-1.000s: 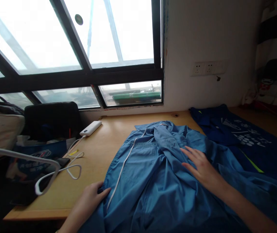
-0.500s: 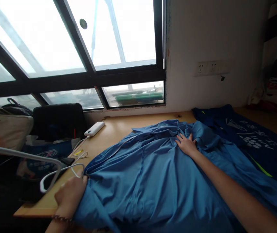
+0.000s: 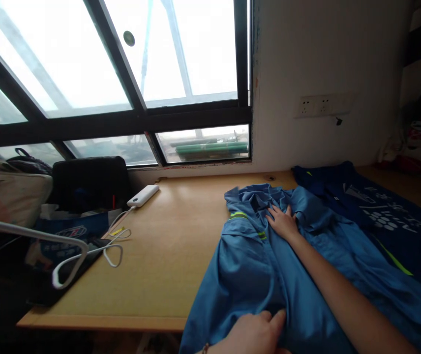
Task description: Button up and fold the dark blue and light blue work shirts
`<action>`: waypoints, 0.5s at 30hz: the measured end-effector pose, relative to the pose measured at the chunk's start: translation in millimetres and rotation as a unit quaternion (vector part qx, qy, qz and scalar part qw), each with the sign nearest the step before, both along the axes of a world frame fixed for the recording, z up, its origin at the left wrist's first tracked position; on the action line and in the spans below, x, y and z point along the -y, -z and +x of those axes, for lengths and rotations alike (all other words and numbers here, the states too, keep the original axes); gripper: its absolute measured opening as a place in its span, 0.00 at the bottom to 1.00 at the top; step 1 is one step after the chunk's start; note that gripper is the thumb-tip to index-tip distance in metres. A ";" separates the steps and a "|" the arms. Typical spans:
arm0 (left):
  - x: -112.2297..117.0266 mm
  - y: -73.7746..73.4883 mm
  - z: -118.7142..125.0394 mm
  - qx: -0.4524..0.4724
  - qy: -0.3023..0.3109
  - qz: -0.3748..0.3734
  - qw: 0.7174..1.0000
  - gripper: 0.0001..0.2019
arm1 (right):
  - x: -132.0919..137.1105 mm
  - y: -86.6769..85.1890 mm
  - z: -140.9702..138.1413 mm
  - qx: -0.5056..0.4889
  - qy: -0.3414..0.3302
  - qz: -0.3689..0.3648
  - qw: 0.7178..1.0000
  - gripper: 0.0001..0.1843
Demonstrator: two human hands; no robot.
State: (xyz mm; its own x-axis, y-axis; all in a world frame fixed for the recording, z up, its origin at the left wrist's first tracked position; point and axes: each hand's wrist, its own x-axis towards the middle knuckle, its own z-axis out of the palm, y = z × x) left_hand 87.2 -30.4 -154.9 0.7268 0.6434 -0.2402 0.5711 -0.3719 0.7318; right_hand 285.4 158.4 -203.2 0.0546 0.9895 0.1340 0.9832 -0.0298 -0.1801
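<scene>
A light blue work jacket [image 3: 247,255] lies on the wooden desk [image 3: 173,246], its left side folded over onto the middle, with a yellow-green stripe showing near the shoulder. My right hand [image 3: 282,222] lies flat with fingers spread on the cloth just below the collar, pinning it. My left hand [image 3: 255,332] is at the bottom edge of the view, fingers closed on the folded-over cloth near the hem.
A dark blue garment [image 3: 373,211] with white print lies to the right. A white power bank [image 3: 143,195] and cable [image 3: 116,246] sit at the left, beside a black bag [image 3: 88,182] and a white hanger [image 3: 33,241]. A window and wall sockets [image 3: 321,104] are behind.
My left hand carried the jacket's left side from the desk's left across to the right, folding it over. My right hand stayed pressed near the collar.
</scene>
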 end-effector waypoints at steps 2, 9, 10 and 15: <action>5.5 -5.2 10.6 -0.017 0.071 -0.008 0.997 0.26 | 1.1 -1.8 1.7 -0.014 -0.006 0.003 1.000 0.23; -71.9 -35.0 -33.3 0.121 -0.231 0.161 0.952 0.15 | -0.6 -1.0 6.1 -0.062 -0.011 0.008 0.998 0.21; -90.0 -30.7 -40.9 0.115 -0.291 0.201 0.928 0.14 | -0.3 -1.5 6.4 -0.069 -0.011 0.007 0.998 0.21; -145.5 -0.6 -57.5 0.122 -0.349 -0.036 0.929 0.19 | 10.4 -20.8 3.3 -0.075 0.006 0.086 0.993 0.18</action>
